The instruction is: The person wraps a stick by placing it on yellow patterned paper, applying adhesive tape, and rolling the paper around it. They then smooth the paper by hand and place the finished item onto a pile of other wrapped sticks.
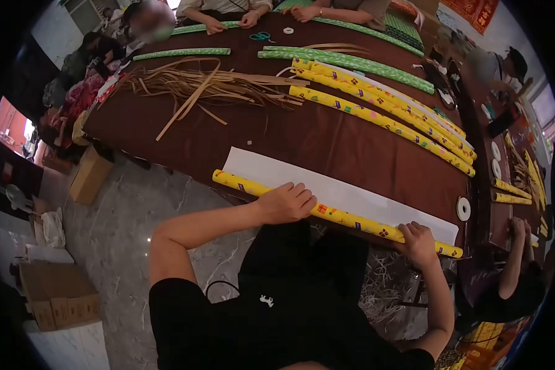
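Note:
A long yellow patterned paper roll [345,217] lies along the near edge of the brown table [302,135], on top of a white paper sheet [339,188]. My left hand [287,202] rests palm down on the roll near its left half, fingers curled over it. My right hand [416,242] presses on the roll close to its right end. Both hands hold the roll against the sheet.
Several finished yellow rolls [382,108] and green rolls [351,61] lie across the table's far side, with a heap of brown strips [209,83], scissors [262,36] and tape rolls [463,208]. Other people sit at the far edge and at right. Cardboard boxes [58,296] stand on the floor.

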A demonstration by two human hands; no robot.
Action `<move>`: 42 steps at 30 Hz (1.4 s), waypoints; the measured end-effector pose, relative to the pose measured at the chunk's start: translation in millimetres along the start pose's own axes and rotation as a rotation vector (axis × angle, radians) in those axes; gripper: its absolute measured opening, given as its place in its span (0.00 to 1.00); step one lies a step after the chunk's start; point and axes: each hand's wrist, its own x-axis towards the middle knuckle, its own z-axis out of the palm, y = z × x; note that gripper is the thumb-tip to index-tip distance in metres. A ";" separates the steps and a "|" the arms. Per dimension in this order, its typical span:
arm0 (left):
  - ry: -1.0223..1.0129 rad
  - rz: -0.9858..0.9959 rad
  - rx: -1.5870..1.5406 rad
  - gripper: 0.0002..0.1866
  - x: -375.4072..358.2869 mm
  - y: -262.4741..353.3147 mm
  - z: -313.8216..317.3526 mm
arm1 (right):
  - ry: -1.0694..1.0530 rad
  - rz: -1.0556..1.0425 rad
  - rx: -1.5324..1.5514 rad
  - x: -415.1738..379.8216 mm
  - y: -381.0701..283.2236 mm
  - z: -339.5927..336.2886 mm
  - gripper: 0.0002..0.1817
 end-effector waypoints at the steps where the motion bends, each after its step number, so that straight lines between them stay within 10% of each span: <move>1: 0.004 0.010 -0.011 0.16 0.8 -0.4 -0.8 | -0.003 0.015 0.000 -0.6 0.4 0.8 0.27; 11: -0.279 -0.001 -0.195 0.26 17.1 -20.1 -17.9 | 0.113 -0.001 -0.193 8.5 -14.6 6.2 0.24; 42: -0.086 -0.240 -0.284 0.21 25.6 20.3 14.2 | 0.235 -0.295 -0.326 11.7 36.0 18.1 0.15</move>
